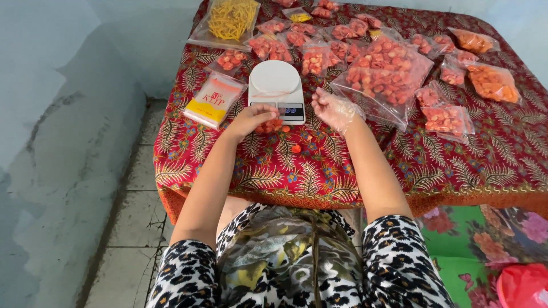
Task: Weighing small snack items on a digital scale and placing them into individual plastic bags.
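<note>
- Left hand (251, 118): grip closed down over a small bag of red-orange snacks (270, 126), pressing it to the table (319, 171) just in front of the kitchen scale (277, 89).
- Right hand (333, 109): in a clear plastic glove, palm up, fingers loosely curled, grip wide and holding nothing; resting just right of the scale.
- Loose snack piece (295, 148): lying alone on the red patterned cloth, near the small bag.
- Large bag of red-orange snacks (383, 73): just beyond the right hand, touching smaller filled bags around it.
- Pack of empty zip bags (214, 100): left of the scale, flat on the cloth.
- Bag of yellow sticks (229, 20): far corner, well apart from both hands.
- Orange snack bags (492, 81): far right edge.
</note>
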